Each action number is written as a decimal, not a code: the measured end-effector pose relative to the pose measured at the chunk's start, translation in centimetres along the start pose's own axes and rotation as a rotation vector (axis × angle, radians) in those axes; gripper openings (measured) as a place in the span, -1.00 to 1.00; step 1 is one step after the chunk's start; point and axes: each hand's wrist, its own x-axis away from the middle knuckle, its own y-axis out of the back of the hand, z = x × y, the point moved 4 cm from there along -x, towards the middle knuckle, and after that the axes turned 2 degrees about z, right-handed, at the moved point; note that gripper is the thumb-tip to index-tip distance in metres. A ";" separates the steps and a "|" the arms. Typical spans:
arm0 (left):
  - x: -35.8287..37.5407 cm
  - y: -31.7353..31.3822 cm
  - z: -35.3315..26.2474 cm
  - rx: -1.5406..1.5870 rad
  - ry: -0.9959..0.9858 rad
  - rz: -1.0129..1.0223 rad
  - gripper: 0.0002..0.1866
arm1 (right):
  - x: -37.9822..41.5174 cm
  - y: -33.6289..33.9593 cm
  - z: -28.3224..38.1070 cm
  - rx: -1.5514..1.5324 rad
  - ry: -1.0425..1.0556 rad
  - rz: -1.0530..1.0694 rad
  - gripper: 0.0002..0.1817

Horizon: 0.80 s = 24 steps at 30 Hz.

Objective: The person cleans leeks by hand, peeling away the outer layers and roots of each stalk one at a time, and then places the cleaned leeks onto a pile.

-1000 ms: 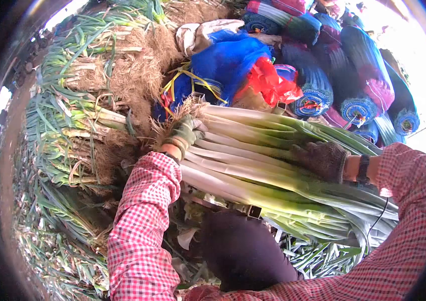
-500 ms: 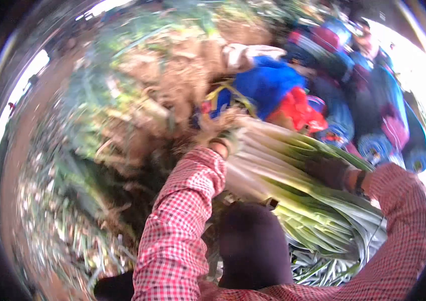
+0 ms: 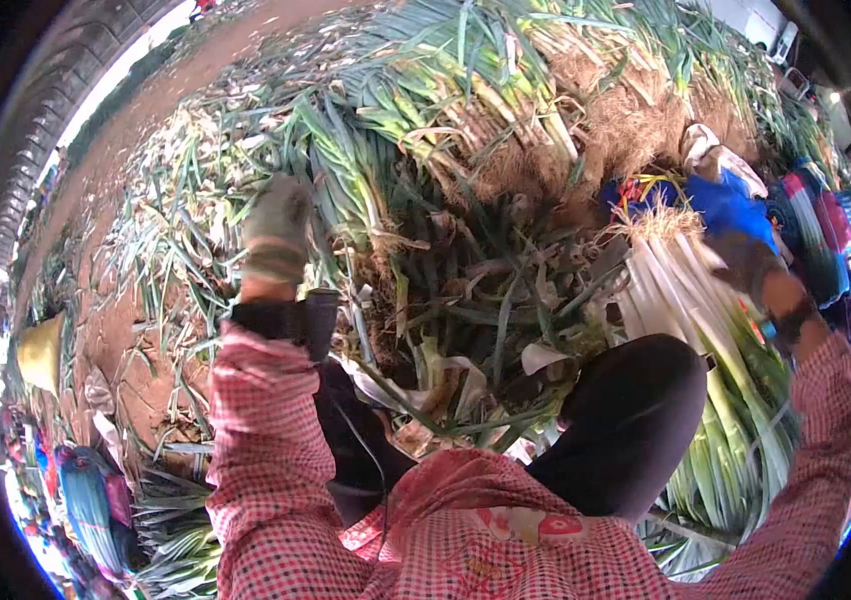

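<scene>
My left hand [image 3: 277,225], in a greyish glove, reaches out over the left side of the leek pile. A green-topped clump of leeks [image 3: 345,185] lies just right of it. Its fingers are blurred and turned away from view. A large bundle of leeks [image 3: 670,275] leans beside my right knee, roots at the far end and green leaves towards me. My right hand [image 3: 743,262], in a dark glove, is at the bundle's right side near the white stalks, its fingers smeared by motion. I cannot tell whether it grips them.
Uncleaned leeks with soil-covered roots [image 3: 630,115] are heaped across the back. Loose leaves and peelings [image 3: 465,300] cover the ground before my knees. A blue cloth or bag [image 3: 730,205] lies beyond the bundle. Wrapped bundles [image 3: 810,230] stand at right, and a yellow sack [image 3: 40,355] at far left.
The view has swung left. My left hand has left the bundle's root end and moved out to the left. My right hand has shifted from the green leaves towards the white stalks.
</scene>
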 end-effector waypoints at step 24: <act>8.3 -1.2 0.2 1.606 1.277 -0.361 -0.78 | -49.5 -3.0 41.7 -0.793 -0.268 -0.154 -0.33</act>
